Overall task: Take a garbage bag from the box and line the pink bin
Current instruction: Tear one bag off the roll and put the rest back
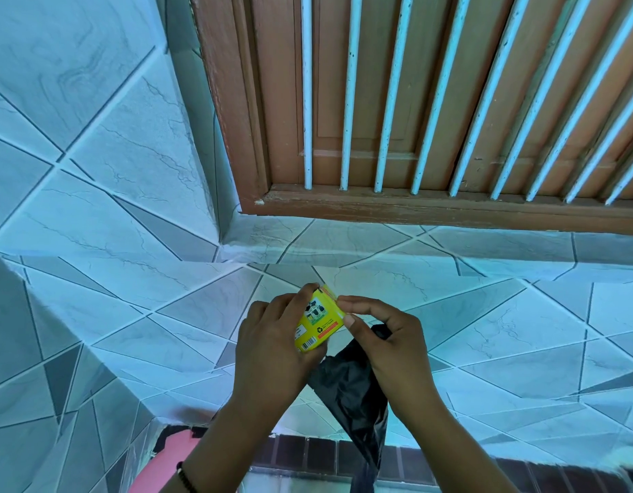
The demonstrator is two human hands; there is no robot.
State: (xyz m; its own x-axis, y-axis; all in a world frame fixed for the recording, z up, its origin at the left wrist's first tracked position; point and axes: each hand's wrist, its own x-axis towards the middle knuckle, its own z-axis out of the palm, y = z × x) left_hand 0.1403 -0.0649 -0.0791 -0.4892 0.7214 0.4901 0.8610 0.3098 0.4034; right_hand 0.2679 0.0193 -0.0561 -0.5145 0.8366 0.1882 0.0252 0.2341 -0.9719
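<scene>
A small yellow box (318,320) is held up in front of the tiled wall. My left hand (272,346) grips it from the left side, fingers curled over its top. My right hand (382,336) pinches the box's upper right edge with thumb and forefinger, while a black garbage bag (354,396) hangs down from its palm side, crumpled and trailing to the bottom edge. The pink bin (172,457) shows only partly at the lower left, behind my left forearm.
Pale blue tiled walls (130,172) fill the left and lower view. A brown wooden window frame (414,208) with white bars is above. A strip of dark brick floor (307,453) runs along the bottom.
</scene>
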